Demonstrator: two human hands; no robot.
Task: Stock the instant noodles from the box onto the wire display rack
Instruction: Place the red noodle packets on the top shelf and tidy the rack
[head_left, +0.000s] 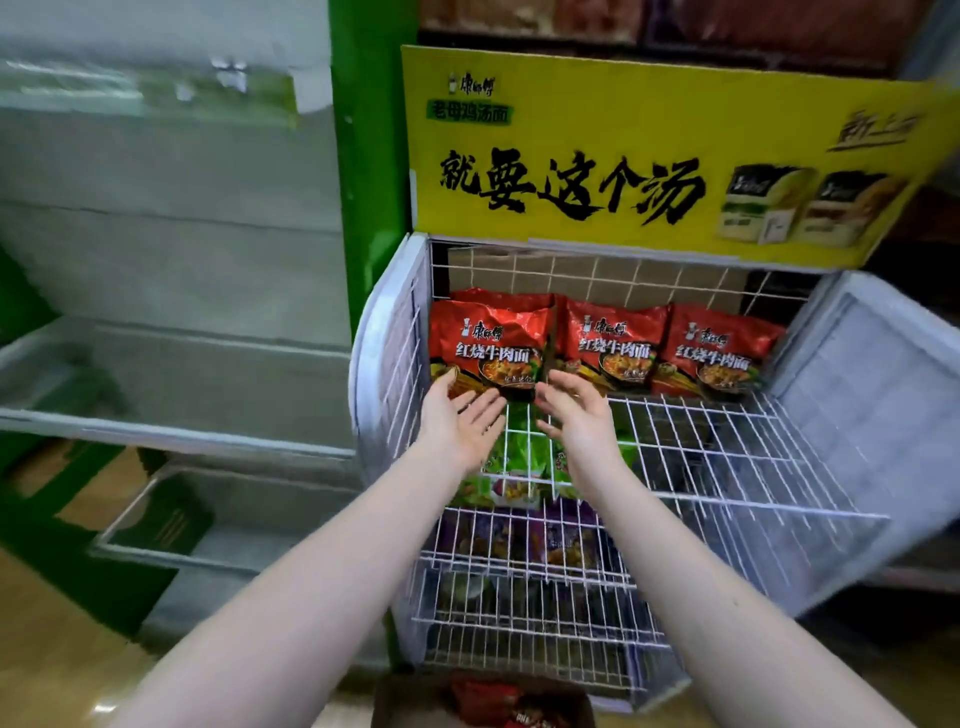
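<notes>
Head view. The left hand (462, 415) and the right hand (576, 410) are stretched out over the top shelf of the rack (727, 467). Both have the fingers straight and a little spread, palms turned toward each other, and they hold nothing. Just ahead of the fingertips, in the gap between the two palms, stands the left packet (488, 348). It is red, set on its lower edge with its face to the camera, first in a row of three at the back of the shelf; one more red packet shows behind it. It looks about as wide as tall, so I cannot name a long axis. The left hand's fingers seem to touch its lower corner, but this is not sure.

The box (395, 701) is on the floor at the bottom edge, under the forearms and a little nearer the left one, with red packets (488, 699) inside. I judge the next reach must go down and back to it.

The shelf is white wire, with free room in front and to the right. Green packets (519, 457) and purple packets (519, 540) fill the lower shelves. A yellow sign (623, 156) stands above, and a grey cabinet (171, 260) at the left.
</notes>
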